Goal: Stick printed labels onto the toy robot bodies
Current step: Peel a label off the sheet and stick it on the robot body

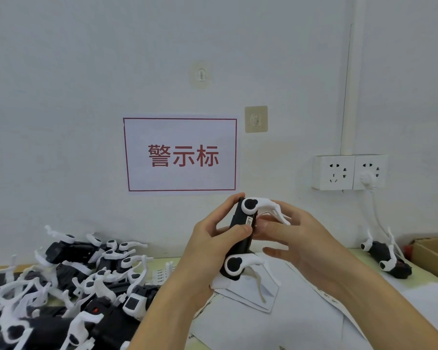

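Holding the black plastic toy robot body with white curved limbs (240, 236) upright above the worktop (301, 324), your left hand (213, 245) has its grip wrapped round the dark casing, thumb pressed on the front. Your right hand (296, 238) meets it from the other side, fingers touching the body's edge beside a small white printed label (249, 221); whether they pinch that label is hard to tell. Below, white label sheets (250, 294) lie on the worktop. To your left sits a heap of black-and-white toy robot bodies (68, 286). One more toy body (387, 258) lies at the right, near a brown cardboard box (433, 258).
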The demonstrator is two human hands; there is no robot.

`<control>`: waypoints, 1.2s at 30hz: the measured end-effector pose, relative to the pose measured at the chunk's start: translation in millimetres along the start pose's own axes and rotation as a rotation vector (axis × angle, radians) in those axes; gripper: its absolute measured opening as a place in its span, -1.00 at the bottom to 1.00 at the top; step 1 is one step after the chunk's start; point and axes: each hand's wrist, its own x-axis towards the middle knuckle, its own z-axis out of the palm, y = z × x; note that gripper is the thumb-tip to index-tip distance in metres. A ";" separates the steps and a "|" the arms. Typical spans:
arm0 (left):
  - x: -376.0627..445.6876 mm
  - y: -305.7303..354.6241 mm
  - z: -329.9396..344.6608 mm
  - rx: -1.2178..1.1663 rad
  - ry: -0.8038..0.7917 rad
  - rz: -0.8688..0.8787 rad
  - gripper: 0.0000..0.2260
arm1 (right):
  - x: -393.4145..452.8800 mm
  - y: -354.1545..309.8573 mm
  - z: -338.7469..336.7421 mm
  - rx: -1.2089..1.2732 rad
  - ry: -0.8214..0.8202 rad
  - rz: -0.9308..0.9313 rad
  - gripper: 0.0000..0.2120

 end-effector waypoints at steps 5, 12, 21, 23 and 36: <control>0.2 -0.8 1.2 0.012 -0.009 0.033 -0.60 | -0.4 2.3 6.8 0.046 0.036 -0.095 -0.73; 3.0 -1.6 -1.6 0.068 0.031 0.059 -0.69 | -0.5 4.4 12.5 -0.024 0.104 -0.127 -0.72; 4.7 -5.5 -2.1 0.065 0.013 0.026 -0.76 | 1.4 8.7 13.3 -0.157 0.154 -0.110 -0.69; 4.5 -6.7 -1.1 0.048 0.007 0.009 -0.75 | 1.5 8.3 11.1 -0.114 0.143 -0.096 -0.70; -0.4 -3.8 2.3 0.118 -0.012 0.074 -0.69 | 3.8 4.3 3.0 0.047 0.078 -0.098 -0.70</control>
